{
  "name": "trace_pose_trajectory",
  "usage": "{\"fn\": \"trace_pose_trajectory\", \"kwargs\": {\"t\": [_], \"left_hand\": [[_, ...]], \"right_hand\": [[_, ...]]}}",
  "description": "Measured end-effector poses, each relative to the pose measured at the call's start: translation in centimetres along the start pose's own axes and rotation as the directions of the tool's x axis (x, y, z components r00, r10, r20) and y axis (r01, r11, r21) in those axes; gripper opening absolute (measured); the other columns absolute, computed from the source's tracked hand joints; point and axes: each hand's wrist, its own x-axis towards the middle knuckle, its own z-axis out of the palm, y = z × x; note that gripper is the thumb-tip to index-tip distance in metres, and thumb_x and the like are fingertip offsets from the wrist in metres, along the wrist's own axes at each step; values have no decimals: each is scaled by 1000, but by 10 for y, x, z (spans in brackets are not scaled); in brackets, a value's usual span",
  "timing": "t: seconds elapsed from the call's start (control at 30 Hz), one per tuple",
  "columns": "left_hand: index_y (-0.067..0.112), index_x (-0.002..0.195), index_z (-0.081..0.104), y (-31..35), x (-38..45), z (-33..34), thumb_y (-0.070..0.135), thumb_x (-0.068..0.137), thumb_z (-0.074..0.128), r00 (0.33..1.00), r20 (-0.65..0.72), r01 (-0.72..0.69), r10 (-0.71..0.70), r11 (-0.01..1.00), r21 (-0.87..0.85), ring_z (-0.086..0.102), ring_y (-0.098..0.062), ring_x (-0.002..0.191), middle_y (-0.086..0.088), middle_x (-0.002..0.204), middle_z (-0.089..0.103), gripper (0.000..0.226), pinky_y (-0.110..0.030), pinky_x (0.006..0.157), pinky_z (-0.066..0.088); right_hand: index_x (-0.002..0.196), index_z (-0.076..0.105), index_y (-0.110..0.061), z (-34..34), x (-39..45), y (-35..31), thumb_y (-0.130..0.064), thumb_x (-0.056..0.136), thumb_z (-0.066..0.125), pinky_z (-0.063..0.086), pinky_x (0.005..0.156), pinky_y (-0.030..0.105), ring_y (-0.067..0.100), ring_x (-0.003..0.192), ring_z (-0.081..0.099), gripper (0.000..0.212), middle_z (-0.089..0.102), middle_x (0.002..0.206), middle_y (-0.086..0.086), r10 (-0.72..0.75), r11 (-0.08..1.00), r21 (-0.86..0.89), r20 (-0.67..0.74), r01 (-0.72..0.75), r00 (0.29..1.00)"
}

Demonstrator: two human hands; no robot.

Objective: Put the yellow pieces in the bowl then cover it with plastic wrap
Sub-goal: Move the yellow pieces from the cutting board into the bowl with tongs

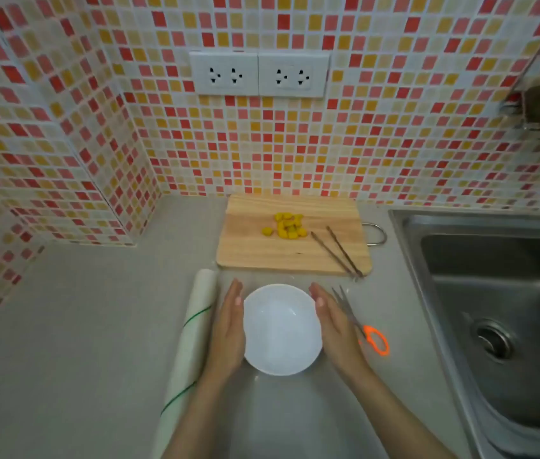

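**Bowl steadied, pieces still on board**

Left hand (228, 329) and right hand (334, 323), flat with fingers together, flank the empty bowl (281, 329), gripping nothing. Yellow pieces (286, 225) lie heaped on the board (262, 253) beyond, beside chopsticks (338, 251). Risk: small lumpy pieces may slip from smooth sticks and roll. The glossy round bowl may slide; wrap roll (192, 336) and scissors (361, 326) lie just beside.

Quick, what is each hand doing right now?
Left hand: open, flat against the left side of the white bowl.
Right hand: open, flat against the bowl's right side.
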Motion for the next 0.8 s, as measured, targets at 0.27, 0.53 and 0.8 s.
{"fn": "trace_pose_trajectory", "kwargs": {"t": [0.27, 0.53, 0.8], "left_hand": [[20, 121, 55, -7, -6, 14, 20, 99, 37, 976, -117, 128, -183, 920, -370, 52, -29, 122, -9, 130, 57, 28, -44, 101, 42], [12, 123, 57, -6, 6, 21, 18, 98, 38, 963, -174, 117, -207, 899, -421, 54, -30, 120, -12, 130, 59, 32, -51, 103, 41], [23, 111, 62, 0, 28, 30, 18, 98, 38, 970, -174, 88, -172, 908, -409, 61, -15, 104, -3, 118, 65, 28, -33, 83, 48]], "right_hand": [[133, 34, -37, 10, -3, 5, -36, 94, 39, 28, 106, 23, 2, 130, 36, 39, 40, 139, -17, 2, 1000, -21, 158, 1, 987], [139, 31, -4, -47, 102, -7, -35, 91, 49, 29, 105, 44, 34, 133, 31, 60, 33, 146, 20, -178, 623, -782, -134, 6, 975], [121, 56, -10, -48, 146, 4, -22, 87, 55, 34, 86, 42, 35, 109, 46, 36, 53, 113, 17, -195, 530, -848, -149, -23, 969]]}}
